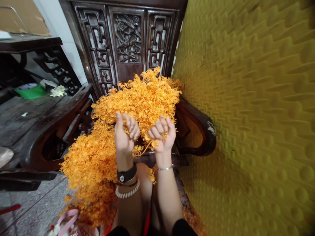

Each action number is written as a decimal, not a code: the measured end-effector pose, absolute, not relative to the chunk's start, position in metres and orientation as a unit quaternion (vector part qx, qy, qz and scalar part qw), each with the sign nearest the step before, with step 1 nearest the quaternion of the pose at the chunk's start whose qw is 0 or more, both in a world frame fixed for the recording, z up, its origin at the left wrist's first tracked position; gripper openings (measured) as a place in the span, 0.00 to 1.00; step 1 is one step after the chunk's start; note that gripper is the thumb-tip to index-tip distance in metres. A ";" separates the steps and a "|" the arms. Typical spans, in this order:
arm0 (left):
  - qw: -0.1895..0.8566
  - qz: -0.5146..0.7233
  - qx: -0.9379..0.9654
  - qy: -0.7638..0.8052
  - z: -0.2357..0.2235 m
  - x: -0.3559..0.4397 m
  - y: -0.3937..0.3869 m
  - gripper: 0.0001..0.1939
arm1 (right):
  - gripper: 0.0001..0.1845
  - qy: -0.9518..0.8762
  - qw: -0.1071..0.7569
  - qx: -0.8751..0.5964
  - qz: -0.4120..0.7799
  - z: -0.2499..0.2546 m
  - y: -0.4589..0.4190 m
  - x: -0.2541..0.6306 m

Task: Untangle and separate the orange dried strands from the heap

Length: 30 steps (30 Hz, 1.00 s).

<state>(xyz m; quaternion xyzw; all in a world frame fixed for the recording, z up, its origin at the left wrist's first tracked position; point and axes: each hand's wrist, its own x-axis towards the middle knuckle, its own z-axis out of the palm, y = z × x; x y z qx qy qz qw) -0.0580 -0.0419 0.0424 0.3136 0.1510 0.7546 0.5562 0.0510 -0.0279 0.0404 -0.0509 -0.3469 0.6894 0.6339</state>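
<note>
A large heap of orange artificial flower sprays [137, 98] fills the seat of a dark carved wooden chair [129, 70] and spills down its left side. My left hand [125, 129] is closed around part of an orange spray, its fingers curled toward the middle. Close by on the right, my right hand [163, 132] is also closed on a piece of orange spray. A thin orange stem [147, 148] hangs from below the right hand toward the left. Whether both hands hold one same spray, I cannot tell. A small orange sprig [151, 175] lies by my legs.
A textured yellow sheet [246, 98] stands close along the right. The chair's curved right armrest [208, 137] juts out beside it. To the left are a dark wooden bench [14, 121], a green bowl [31, 91] and white flowers [58, 91]. A pink strap [69, 218] shows at the lower left.
</note>
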 end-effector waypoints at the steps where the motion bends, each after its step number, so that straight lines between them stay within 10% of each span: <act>1: 0.567 0.733 0.334 0.174 0.043 -0.054 -0.042 0.16 | 0.20 -0.385 0.612 -0.099 0.684 0.042 -0.030 0.049; 8: 0.421 0.750 0.420 0.288 0.040 -0.027 -0.039 0.16 | 0.12 -0.513 0.584 -0.263 0.571 0.048 -0.036 0.048; 22: 0.249 0.623 0.599 0.437 0.025 -0.018 -0.034 0.20 | 0.26 -0.494 0.485 -0.280 0.665 0.045 -0.028 0.067; 30: 0.307 0.627 0.594 0.400 0.033 -0.022 -0.036 0.12 | 0.24 -0.556 0.506 -0.324 0.575 0.047 -0.035 0.082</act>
